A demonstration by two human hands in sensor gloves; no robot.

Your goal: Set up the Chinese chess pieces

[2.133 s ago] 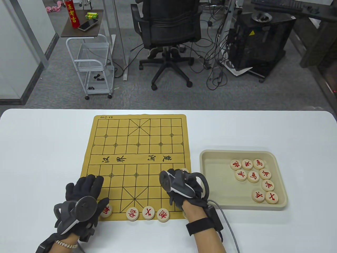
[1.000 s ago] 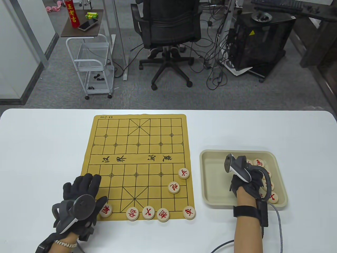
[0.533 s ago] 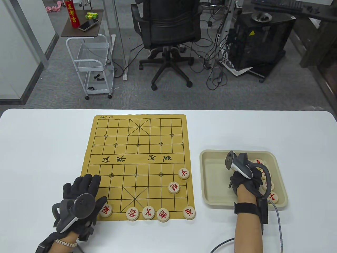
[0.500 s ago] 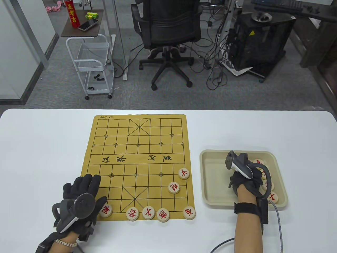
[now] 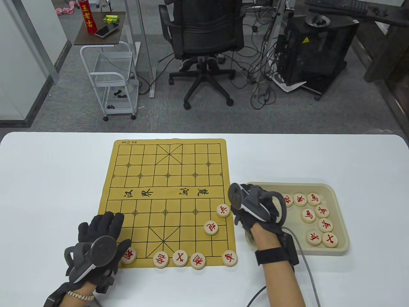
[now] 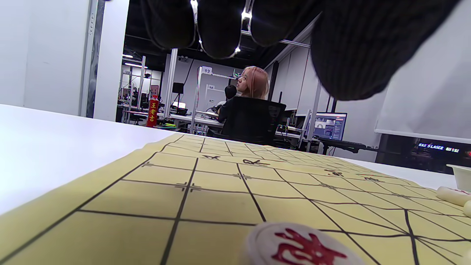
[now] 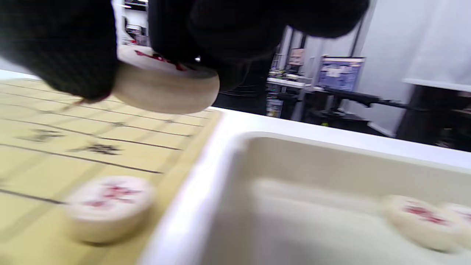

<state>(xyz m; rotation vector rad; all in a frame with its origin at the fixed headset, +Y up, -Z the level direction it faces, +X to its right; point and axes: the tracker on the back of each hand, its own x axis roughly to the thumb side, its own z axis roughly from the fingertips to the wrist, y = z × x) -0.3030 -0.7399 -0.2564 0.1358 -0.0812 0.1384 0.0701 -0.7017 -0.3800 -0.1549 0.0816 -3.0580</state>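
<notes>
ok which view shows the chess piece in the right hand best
The right wrist view: the chess piece is pinched between the right hand's fingers, above the board's edge beside the tray. In the table view the right hand hides it. The left wrist view misses it.

Pale round piece (image 7: 165, 94) (red character) pinched above board (image 7: 55, 154)

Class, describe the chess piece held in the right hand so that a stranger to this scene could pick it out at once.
Start at the yellow board and go to its right edge, where the beige tray begins. There the gloved right hand pinches one pale round piece with red lettering. It alone is lifted off every surface; the others lie flat on the board or in the tray.
</notes>
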